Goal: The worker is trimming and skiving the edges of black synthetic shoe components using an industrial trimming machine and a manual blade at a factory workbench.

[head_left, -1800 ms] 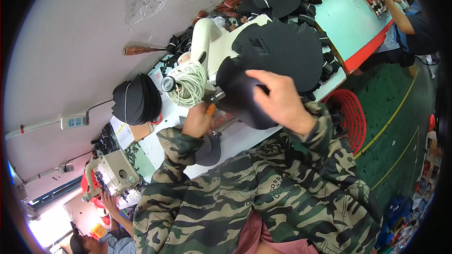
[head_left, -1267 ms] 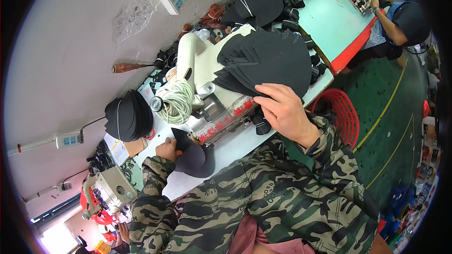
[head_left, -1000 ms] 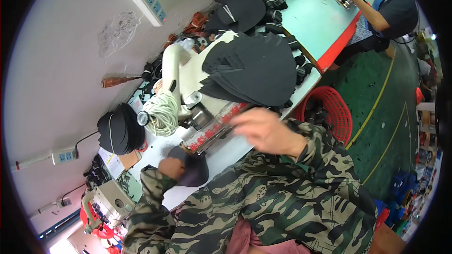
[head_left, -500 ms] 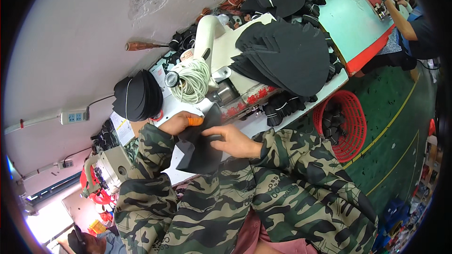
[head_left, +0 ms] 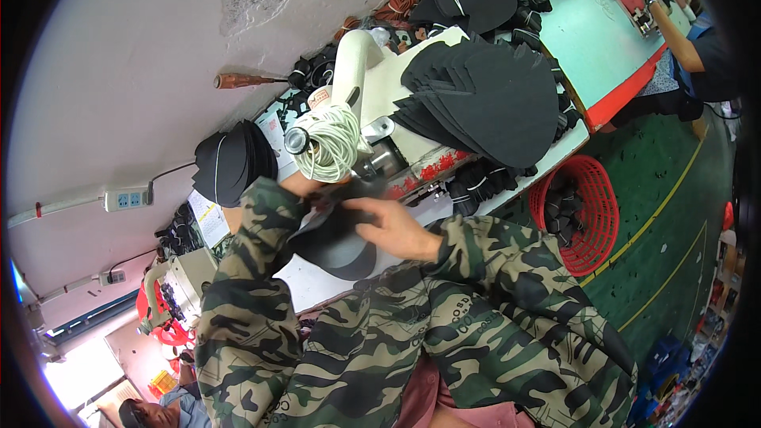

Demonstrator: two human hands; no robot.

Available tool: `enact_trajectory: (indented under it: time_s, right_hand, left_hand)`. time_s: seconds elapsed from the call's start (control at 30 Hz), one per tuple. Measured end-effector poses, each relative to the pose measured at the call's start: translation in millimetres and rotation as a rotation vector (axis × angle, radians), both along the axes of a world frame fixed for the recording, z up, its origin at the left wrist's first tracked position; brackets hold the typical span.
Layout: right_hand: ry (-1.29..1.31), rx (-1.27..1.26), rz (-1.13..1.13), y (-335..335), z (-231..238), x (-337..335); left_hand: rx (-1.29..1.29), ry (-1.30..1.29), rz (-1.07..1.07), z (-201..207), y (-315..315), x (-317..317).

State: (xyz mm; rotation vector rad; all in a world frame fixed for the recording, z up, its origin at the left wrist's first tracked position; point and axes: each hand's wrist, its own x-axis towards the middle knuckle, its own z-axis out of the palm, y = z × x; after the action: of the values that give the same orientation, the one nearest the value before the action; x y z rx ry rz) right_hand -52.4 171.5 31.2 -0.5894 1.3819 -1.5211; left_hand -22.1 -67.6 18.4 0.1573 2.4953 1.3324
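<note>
A black, curved flat piece of material (head_left: 337, 250) hangs bent in front of the sewing machine (head_left: 354, 63), its lower edge over the white tabletop. My right hand (head_left: 400, 231) is at the piece's right side, thumb and forefinger against it; the other fingers curl in. My left hand (head_left: 313, 184) reaches in under the machine head by the piece's upper left edge. Its fingers are hidden and blurred there. A coil of pale cord (head_left: 329, 143) hangs on the machine head, just above my left hand.
Stacked black pieces (head_left: 483, 99) lie on the machine bed, with a tied bundle (head_left: 234, 162) at left. Small black bundles (head_left: 476, 186) sit at the table's front edge. A red basket (head_left: 609, 214) stands on the green floor. Another person's arm (head_left: 678, 40) is at far right.
My left hand has moved up and in under the machine head, out of clear sight. The black piece has shifted and bent with it; my right hand stays almost in place.
</note>
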Motion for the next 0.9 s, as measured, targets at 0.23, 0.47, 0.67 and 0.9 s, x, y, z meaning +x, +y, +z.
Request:
enact_trajectory:
  time_s: [0.23, 0.47, 0.67, 0.9]
  right_hand:
    - [0.782, 0.280, 0.177, 49, -3, -85]
    - [0.660, 0.104, -0.300, 94, 38, -102]
    - [0.793, 0.132, -0.385, 71, 29, -71]
    - [0.858, 0.113, -0.315, 41, 40, -77]
  left_hand:
    - [0.160, -0.496, 0.295, 24, 89, 7]
    - [0.351, -0.389, 0.418, 30, 95, 44]
    - [0.232, -0.459, 0.678, 26, 88, 16]
    - [0.081, -0.466, 0.657, 22, 84, -3]
